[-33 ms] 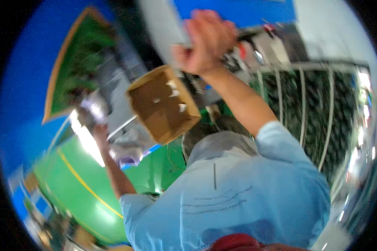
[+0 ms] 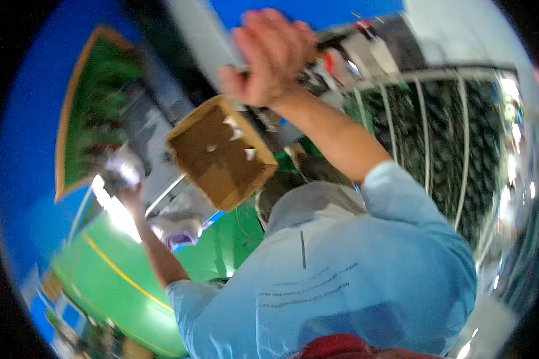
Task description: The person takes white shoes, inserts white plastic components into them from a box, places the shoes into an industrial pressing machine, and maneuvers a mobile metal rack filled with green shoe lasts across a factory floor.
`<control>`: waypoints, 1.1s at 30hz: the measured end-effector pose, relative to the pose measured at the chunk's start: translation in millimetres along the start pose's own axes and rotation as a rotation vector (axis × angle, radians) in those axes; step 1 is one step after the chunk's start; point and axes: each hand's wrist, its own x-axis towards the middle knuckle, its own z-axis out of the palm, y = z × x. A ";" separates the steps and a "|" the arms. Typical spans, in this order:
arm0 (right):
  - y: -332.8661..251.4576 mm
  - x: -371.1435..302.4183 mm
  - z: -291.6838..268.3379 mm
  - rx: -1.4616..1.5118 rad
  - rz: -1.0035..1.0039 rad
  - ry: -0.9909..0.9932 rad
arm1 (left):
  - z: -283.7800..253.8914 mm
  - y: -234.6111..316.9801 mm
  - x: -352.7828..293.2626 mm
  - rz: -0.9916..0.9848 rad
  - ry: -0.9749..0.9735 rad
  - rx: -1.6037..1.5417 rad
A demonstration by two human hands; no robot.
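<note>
My left hand (image 2: 132,197) reaches out at the left, smeared by motion. It appears closed on a shiny whitish-purple bundle (image 2: 124,166), whose kind I cannot make out. My right hand (image 2: 272,57) is raised at the upper middle, thumb apart and fingers stretched out, with nothing visible in it. Below that hand sits an open cardboard box (image 2: 212,161), with a few small white scraps against its brown inside. Between the box and my left forearm lies another whitish-purple bundle (image 2: 176,230).
A grey surface (image 2: 156,128) lies beside the box. At the right stands a rack with pale bars (image 2: 425,131) over a dark mass. Red, white and dark items (image 2: 353,63) sit above it. The floor (image 2: 126,293) is green with a yellow line.
The box, both hands and the surroundings appear farther left in the picture. My right hand's fingers show more clearly, while the left still seems closed on the shiny bundle.
</note>
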 end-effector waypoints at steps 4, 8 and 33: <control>10.9 -0.5 -2.6 -0.045 -0.020 0.111 | 30.7 27.4 95.7 0.159 0.162 0.063; 14.0 -6.3 -7.8 -0.051 -0.062 0.132 | 80.6 26.6 121.2 -0.131 0.434 0.071; 49.9 -92.7 -186.2 2.122 1.575 -0.856 | 271.3 301.3 -323.4 0.069 -0.634 -0.551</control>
